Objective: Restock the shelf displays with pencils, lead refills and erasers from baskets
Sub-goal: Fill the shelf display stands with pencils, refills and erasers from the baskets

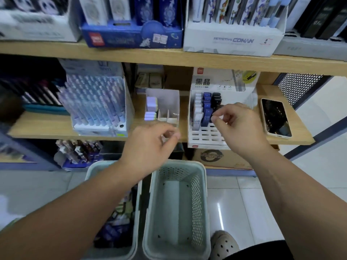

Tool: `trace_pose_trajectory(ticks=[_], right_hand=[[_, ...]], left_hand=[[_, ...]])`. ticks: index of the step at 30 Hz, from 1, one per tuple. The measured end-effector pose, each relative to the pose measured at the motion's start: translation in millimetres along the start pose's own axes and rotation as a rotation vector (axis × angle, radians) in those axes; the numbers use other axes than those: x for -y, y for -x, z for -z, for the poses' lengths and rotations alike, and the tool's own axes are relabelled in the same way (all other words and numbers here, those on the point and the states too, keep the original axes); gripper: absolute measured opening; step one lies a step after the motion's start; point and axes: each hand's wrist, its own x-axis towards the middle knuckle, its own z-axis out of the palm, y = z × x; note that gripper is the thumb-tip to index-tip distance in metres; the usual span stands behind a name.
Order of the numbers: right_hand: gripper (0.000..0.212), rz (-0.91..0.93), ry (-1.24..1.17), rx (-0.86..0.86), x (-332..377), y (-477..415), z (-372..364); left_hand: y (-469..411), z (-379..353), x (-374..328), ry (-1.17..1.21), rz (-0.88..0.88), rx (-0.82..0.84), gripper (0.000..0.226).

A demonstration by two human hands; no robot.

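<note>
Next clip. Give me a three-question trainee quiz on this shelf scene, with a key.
1. True or false: the right basket holds stock.
2. What lies on the shelf beside the refill display? A) phone B) scissors C) cup
3. Fill in: the ___ hand is at the refill display.
Key: 1 false, it is empty; 2 A; 3 right.
</note>
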Motion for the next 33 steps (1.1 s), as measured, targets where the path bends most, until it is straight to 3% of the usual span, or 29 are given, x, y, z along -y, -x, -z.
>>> trace_pose_trajectory(ticks=[3, 6, 10, 13, 17, 21, 24, 27, 33], right_hand=[[0.004, 0.016, -0.007, 0.088, 12.0, 20.1, -14.5], [0.007, 0.042, -0.010, 0.216, 27.6, 42.3, -37.0], [0.002, -0.044, -0.099, 0.496, 50.2, 74.8, -78.5], [0.017, -0.097, -0.026, 0.726, 51.7, 95.1, -120.0], [0.061, -0.255, 0.169, 1.036, 39.3, 114.6, -172.3], [0.086, -0.480, 0.056, 1.023, 31.3, 138.0, -213.5], [0.092, -0.545, -0.090, 0.902, 28.0, 154.6, -232.0], [0.101, -0.541, -0.165, 0.900, 22.1, 168.8, -239.1], [0.100, -0.580, -0.236, 0.911, 15.0, 179.1, -241.5]], left_hand=[[30.4, 40.6, 23.7, 0.001, 0.075, 0.051, 0.011], [55.0, 75.4, 58.4, -0.045, 0.267, 0.157, 0.018], [96.1, 98.9, 116.6, -0.062, 0.634, 0.375, 0.013], [140.5, 95.4, 151.6, -0.102, 0.742, 0.506, 0.029], [183.1, 76.6, 175.8, -0.095, 0.675, 0.696, 0.049], [199.1, 51.8, 190.5, -0.132, 0.547, 0.922, 0.072], [205.2, 24.3, 203.3, -0.195, 0.503, 1.101, 0.084], [211.5, -4.0, 214.4, -0.281, 0.436, 1.239, 0.086], [228.1, -37.5, 235.1, -0.528, 0.276, 1.332, 0.103]])
